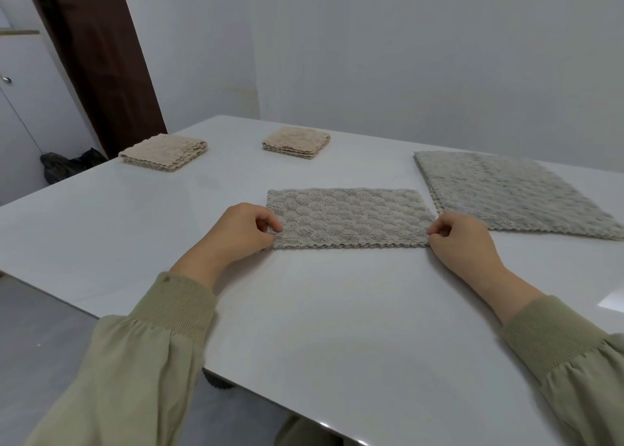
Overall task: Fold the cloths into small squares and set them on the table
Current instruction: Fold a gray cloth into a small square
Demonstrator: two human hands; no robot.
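Observation:
A grey textured cloth (349,216), folded once into a long rectangle, lies flat on the white table (304,327) in front of me. My left hand (241,231) pinches its near left corner. My right hand (462,239) pinches its near right corner. To the right lies a larger grey cloth (506,192), spread out flat and unfolded. Two beige cloths sit at the far side, each folded into a small square: one at the far left (163,152), one nearer the middle (296,142).
A white wall stands behind the table. A dark wooden door frame (101,60) and a black bag (67,165) on the floor are beyond the table's left corner. The table's near left edge drops to a grey floor.

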